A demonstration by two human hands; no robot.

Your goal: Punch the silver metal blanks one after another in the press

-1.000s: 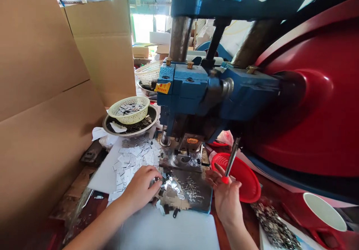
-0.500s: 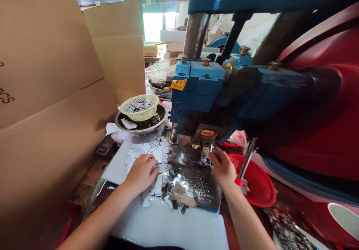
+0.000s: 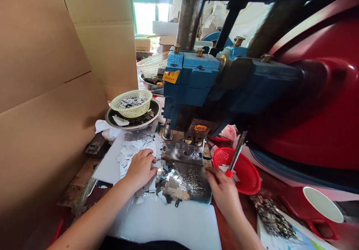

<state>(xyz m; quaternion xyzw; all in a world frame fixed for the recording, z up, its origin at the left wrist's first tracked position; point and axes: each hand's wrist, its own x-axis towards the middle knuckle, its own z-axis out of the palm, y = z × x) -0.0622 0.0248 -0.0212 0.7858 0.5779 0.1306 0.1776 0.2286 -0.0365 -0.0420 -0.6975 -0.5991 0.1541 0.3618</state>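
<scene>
My left hand point(image 3: 141, 170) rests at the right edge of a pile of thin flat metal plates point(image 3: 131, 151), with its thumb apart from its fingers. Nothing shows between them. My right hand point(image 3: 224, 192) is open at the right edge of the press bed point(image 3: 204, 194), fingers stretched forward beside a metal lever point(image 3: 238, 151) with a red end. Small metal blanks and offcuts point(image 3: 179, 194) lie scattered on the bed between my hands. Behind them sits the die plate point(image 3: 182, 151), under the raised punch block point(image 3: 199, 128) of the blue press point(image 3: 193, 82).
A red basket point(image 3: 249, 179) with some plates stands right of the bed. Further right are a chain-like heap of metal pieces point(image 3: 273, 220) and a red mug point(image 3: 319, 214). At back left, a cream basket point(image 3: 131, 111) sits in a metal bowl point(image 3: 112, 122). Tall cardboard point(image 3: 42, 63) walls the left.
My right hand has drawn back from the die to the bed's right edge, and its fingers have spread out. My left hand stays by the plates. The head view has shifted slightly.
</scene>
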